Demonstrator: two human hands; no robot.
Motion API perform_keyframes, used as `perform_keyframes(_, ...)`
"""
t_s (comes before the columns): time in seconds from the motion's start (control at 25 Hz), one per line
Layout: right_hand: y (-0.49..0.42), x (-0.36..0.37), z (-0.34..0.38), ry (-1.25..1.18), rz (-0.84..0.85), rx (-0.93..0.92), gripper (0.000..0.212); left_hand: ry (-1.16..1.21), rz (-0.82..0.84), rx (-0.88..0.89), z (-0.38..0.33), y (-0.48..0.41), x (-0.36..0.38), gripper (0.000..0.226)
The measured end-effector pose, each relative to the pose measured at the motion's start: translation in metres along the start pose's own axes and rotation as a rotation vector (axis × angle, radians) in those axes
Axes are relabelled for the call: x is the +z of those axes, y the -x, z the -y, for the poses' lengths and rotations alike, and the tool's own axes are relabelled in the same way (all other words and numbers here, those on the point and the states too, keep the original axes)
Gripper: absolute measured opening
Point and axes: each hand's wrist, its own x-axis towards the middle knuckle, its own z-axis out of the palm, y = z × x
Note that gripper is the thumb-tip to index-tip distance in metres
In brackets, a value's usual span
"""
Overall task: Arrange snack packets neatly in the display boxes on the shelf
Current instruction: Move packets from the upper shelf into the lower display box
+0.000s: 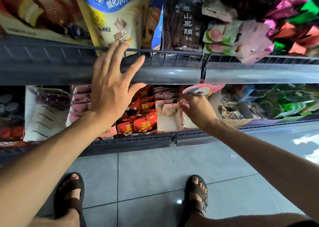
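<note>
My left hand [112,82] is spread open, fingers straight, in front of the upper shelf's rail [164,51], fingertips near a yellow and blue snack bag [114,19]. My right hand [196,106] reaches into the lower shelf and pinches the top corner of a pink and white peach packet [170,110]. That packet stands at the front of a white display box [170,125] holding a row of like packets. Left of it a box of red packets [141,123] is filled in rows. More pink packets [81,102] sit left of those, partly behind my left hand.
The upper shelf holds a dark fruit-strip bag [184,23], loose peach packets [222,35] and shiny candy wrappers [293,19]. The lower shelf's grey front rail [131,142] runs below the boxes. Green packets [284,104] lie at the right. My sandalled feet stand on grey floor tiles [155,175].
</note>
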Motion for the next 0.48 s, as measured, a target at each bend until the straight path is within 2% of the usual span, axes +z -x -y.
perform_keyframes(0.16, 0.01, -0.091, 0.03, -0.058, -0.25, -0.108, 0.005, 0.036, 0.028, -0.035, -0.005, -0.006, -0.01, 0.063)
perform_keyframes(0.24, -0.002, -0.129, 0.033, -0.052, -0.34, -0.07, 0.011, 0.02, 0.051, -0.034, -0.006, -0.008, -0.011, 0.067)
perform_keyframes(0.32, -0.025, -0.157, 0.025, 0.052, -0.413, 0.042, 0.023, 0.016, 0.055, -0.031, -0.005, -0.009, -0.009, 0.068)
perform_keyframes(0.4, -0.056, -0.175, 0.011, 0.137, -0.389, 0.217, 0.041, 0.016, 0.045, -0.027, -0.003, -0.011, -0.008, 0.069)
perform_keyframes(0.48, -0.089, -0.184, 0.004, 0.143, -0.259, 0.324, 0.058, 0.026, 0.035, -0.018, -0.002, -0.011, -0.008, 0.069)
